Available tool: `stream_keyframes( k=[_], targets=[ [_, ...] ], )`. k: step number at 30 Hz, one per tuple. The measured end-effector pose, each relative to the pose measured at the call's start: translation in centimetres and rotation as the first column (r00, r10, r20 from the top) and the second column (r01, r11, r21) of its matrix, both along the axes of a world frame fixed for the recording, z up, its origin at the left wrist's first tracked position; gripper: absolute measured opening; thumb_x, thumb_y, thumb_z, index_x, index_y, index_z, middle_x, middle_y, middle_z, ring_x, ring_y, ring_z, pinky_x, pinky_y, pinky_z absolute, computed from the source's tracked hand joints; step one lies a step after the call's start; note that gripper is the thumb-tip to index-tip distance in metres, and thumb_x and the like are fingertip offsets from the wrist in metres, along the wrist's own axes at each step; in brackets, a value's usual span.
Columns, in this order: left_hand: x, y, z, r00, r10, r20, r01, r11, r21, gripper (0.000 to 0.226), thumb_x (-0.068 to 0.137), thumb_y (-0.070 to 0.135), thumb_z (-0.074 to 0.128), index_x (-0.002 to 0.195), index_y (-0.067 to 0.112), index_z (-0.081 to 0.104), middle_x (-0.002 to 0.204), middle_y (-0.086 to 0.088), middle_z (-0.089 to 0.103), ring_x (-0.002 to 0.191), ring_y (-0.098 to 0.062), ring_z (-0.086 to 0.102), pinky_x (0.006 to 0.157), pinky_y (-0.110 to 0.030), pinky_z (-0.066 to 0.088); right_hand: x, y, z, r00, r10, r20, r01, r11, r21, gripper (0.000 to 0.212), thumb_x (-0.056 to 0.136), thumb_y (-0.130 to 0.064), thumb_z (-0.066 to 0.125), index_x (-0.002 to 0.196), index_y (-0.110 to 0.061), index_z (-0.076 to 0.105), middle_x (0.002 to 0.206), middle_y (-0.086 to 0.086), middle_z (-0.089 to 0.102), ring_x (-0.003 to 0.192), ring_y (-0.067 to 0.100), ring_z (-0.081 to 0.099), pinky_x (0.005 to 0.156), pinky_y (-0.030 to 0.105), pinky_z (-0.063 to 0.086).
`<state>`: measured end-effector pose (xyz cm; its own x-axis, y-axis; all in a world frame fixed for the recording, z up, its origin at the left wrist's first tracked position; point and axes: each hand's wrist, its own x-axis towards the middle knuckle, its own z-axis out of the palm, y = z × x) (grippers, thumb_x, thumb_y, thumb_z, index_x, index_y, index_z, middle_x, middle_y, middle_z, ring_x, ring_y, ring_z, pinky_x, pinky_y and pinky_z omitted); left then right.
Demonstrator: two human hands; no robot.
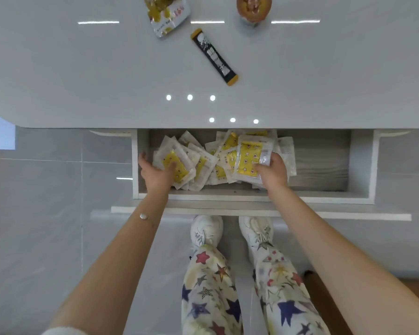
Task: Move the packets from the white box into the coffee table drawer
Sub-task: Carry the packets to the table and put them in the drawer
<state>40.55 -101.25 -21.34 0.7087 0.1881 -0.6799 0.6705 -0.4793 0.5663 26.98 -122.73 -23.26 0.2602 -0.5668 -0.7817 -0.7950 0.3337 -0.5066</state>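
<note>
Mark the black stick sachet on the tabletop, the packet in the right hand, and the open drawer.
Black stick sachet with yellow ends [214, 56], head view, middle of its body.
Yellow-and-clear plastic packet [248, 160] in right hand [273, 171], head view, yellow printed panel.
Open white drawer [319, 163], head view, bare grey floor.
</note>
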Motion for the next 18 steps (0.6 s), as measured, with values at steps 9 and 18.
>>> stream_keyframes(
  k=[9,18],
  targets=[
    [0.0,-0.9,19.3,0.563,-0.749,0.349,0.687,0.659,0.306,0.043,0.092,0.018,0.056,0.133,0.023,0.049,0.129,0.001,0.057,0.115,-0.020,0.054,0.094,-0.033,0.045,1.1,-2.9,22.1,0.662,0.739,-0.127,-0.695,0.542,-0.473,0.067,0.091,-0.034,0.058,0.150,-0.025,0.026,0.141,0.005,0.044,0.130,0.027,0.039,0.107,0.038,0.034],
    [-2.0,-0.7,39.9,0.529,-0.788,0.315,0.660,0.615,0.431,0.056,0.093,0.038,0.055,0.145,0.027,0.037,0.152,-0.004,0.037,0.139,-0.028,0.032,0.114,-0.044,0.025,2.9,-2.4,44.8,0.456,0.838,-0.300,-0.795,0.233,-0.560,0.073,0.093,-0.050,0.049,0.152,-0.031,0.012,0.157,0.007,0.020,0.145,0.028,0.014,0.116,0.043,0.018]
  ],
)
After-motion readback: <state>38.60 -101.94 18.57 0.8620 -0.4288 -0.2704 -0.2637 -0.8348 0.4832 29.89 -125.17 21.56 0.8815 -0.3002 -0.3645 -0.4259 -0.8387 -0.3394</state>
